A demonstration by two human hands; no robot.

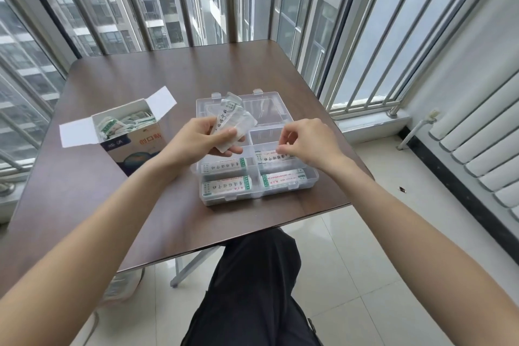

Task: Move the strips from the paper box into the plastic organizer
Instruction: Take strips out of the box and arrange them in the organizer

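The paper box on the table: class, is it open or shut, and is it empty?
Open and not empty. The paper box stands with its white top flaps folded outward, and wrapped strips fill its mouth.

Readable on the front of the paper box (134, 146): red characters "创口贴". Beside them, white characters on a blue patch, too blurred to make out. Black and red printed lines on the strips (224, 167) in the plastic organizer (252, 196), too small to read.
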